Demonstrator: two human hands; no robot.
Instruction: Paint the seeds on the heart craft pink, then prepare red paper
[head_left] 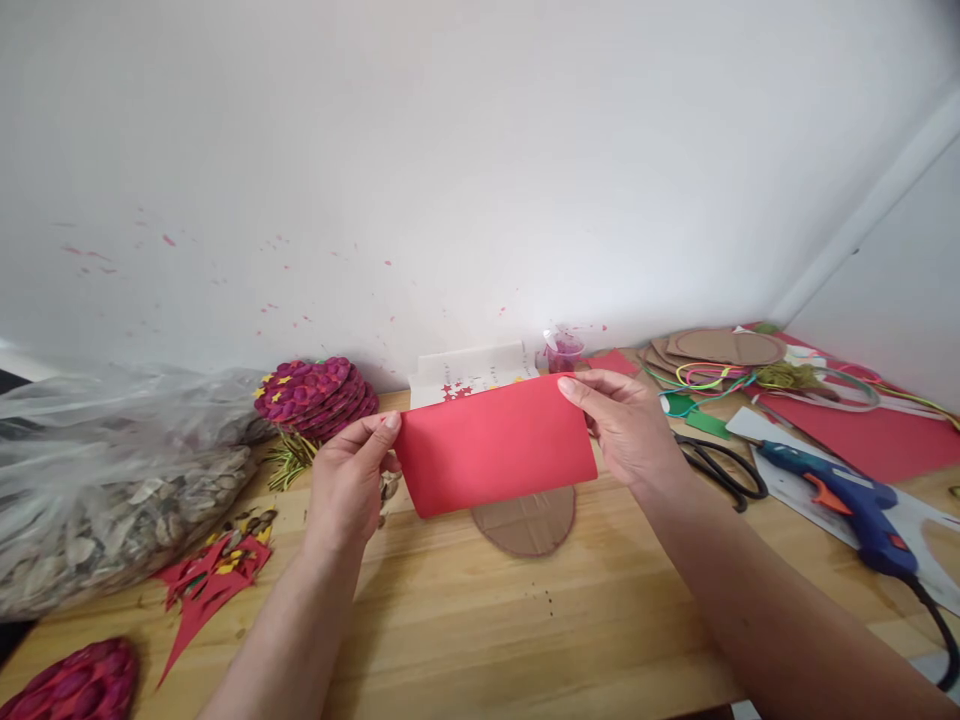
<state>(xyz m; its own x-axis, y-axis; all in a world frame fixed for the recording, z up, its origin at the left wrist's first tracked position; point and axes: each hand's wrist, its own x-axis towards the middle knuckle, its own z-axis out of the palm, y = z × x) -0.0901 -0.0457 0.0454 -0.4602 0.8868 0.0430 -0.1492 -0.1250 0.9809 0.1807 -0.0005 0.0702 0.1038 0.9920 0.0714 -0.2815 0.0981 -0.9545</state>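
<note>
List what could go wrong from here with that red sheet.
The red sheet is pinched near its upper corners by the left hand and right hand, so it might crease or slip.

The blue glue gun lies beside the right forearm; a sideways sweep could knock it.

The plastic cup stands beyond the sheet; a forward reach might tip it.

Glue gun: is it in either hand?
No: the left hand and right hand hold the red sheet, while the glue gun lies off to the right.
</note>
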